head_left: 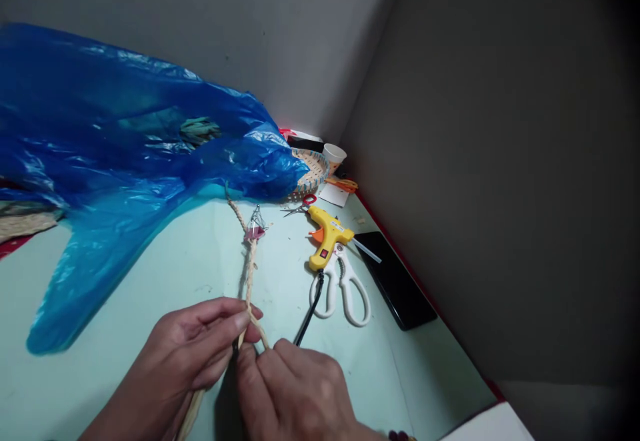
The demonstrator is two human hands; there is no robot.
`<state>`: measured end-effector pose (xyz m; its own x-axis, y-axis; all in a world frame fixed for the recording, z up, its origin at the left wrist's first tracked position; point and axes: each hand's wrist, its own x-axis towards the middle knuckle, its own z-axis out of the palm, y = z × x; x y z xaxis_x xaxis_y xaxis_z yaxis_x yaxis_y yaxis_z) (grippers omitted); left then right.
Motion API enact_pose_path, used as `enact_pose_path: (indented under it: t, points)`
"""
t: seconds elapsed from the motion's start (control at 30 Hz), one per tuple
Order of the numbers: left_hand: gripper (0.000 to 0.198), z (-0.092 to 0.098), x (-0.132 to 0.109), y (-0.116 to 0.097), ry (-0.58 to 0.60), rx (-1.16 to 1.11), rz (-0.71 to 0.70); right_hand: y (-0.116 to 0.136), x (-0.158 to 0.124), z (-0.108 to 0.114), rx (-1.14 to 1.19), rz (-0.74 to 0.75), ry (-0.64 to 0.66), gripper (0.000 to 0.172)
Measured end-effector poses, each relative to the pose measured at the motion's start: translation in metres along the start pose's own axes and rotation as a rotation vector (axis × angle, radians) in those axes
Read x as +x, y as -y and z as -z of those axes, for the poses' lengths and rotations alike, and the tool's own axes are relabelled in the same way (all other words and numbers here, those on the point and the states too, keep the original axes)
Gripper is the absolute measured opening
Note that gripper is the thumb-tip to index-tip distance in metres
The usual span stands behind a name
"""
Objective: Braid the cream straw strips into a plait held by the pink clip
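A pale braided straw cord runs from under the blue plastic bag down the table to my hands. A pink binder clip is clamped on it midway. My left hand pinches the braid's near end between thumb and fingers. My right hand is closed on the loose strands just below that, its knuckles toward the camera. More straw strands trail out under my left wrist.
A big blue plastic bag covers the far left of the pale green table. A yellow glue gun, white scissors, small red-handled scissors, a black phone, a woven basket and a paper cup lie at right near the wall.
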<state>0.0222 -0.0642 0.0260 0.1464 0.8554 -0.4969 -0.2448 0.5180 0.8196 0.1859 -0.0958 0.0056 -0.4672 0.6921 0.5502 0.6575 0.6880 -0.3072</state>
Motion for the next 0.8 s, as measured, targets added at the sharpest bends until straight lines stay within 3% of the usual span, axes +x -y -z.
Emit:
enact_pose_path:
  t: [0.07,0.13,0.2,0.3,0.4,0.53,0.8]
  points:
    - [0.026,0.004,0.001,0.0,0.01,0.008,-0.035,-0.002,0.012,0.018,-0.006,0.018,-0.038,0.012]
    - [0.029,0.006,0.0,-0.001,0.009,0.037,-0.044,-0.006,0.027,0.036,0.111,-0.179,0.005,0.014]
    - [0.029,0.006,-0.002,-0.004,-0.037,0.085,-0.061,-0.01,0.04,0.047,0.262,-0.388,0.156,0.018]
    - [0.027,0.003,-0.004,-0.008,-0.112,0.157,-0.155,-0.017,0.053,0.044,0.65,-0.555,0.441,0.019]
    - [0.027,0.002,-0.003,-0.008,-0.101,0.199,-0.241,-0.018,0.058,0.03,0.812,-0.648,0.498,0.015]
    - [0.031,0.003,-0.002,-0.004,-0.077,0.216,-0.261,-0.013,0.052,0.019,0.676,-0.669,0.428,0.013]
    - [0.042,0.01,-0.004,0.007,-0.181,0.227,-0.252,-0.012,0.049,0.022,0.542,-0.565,0.426,0.021]
